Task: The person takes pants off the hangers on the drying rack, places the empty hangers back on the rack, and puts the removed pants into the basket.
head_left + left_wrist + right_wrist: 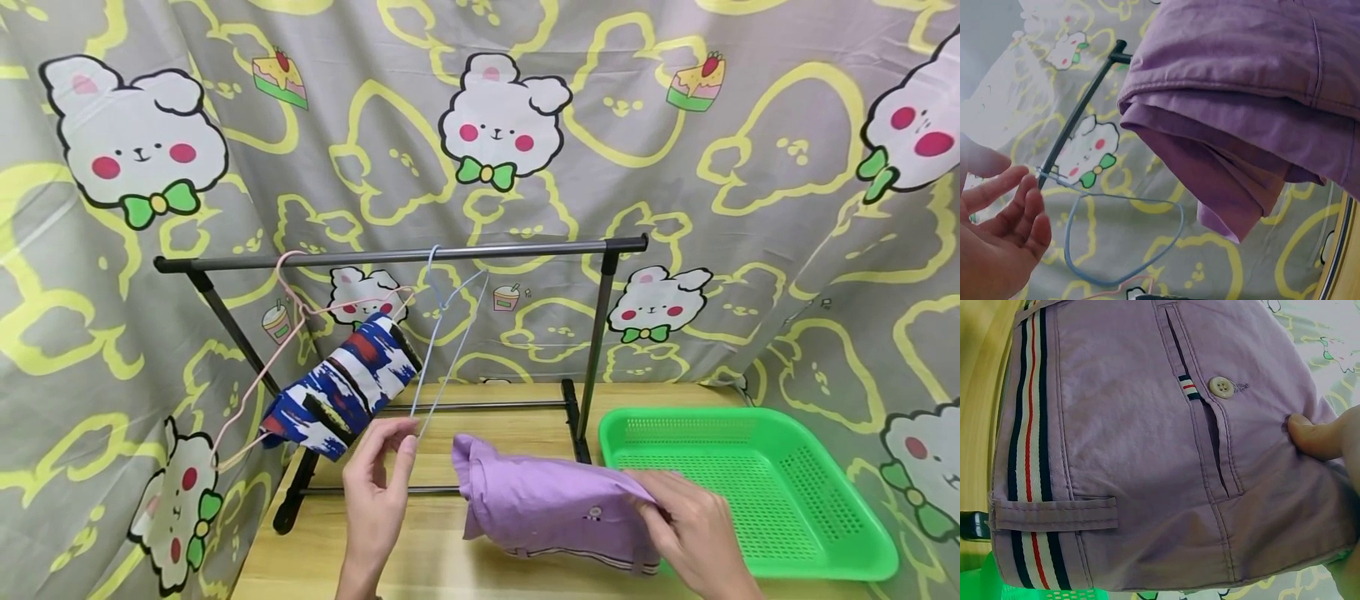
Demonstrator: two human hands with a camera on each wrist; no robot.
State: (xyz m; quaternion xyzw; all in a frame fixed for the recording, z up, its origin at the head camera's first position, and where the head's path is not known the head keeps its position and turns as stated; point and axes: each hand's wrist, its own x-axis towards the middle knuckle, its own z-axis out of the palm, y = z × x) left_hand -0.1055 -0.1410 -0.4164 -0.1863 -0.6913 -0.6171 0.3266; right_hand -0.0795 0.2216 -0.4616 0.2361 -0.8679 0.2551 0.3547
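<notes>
My right hand [686, 525] grips one end of a folded pair of light purple pants [555, 504], the thumb on top of the cloth. A buttoned pocket and a striped waistband [1034, 437] show in the right wrist view. My left hand [381, 492] is at the lower end of a light blue hanger [426, 367], fingers loosely bent, thumb and forefinger apart. That hanger hooks over the rod of a dark metal rack [517, 250], and its whole loop shows bare in the left wrist view.
Left on the rack, a pink hanger [251, 392] carries a blue, white and red patterned garment [345, 383]. A green plastic basket [817, 567] stands at the right on the wooden table [300, 562]. Patterned grey curtains [645, 192] surround the space.
</notes>
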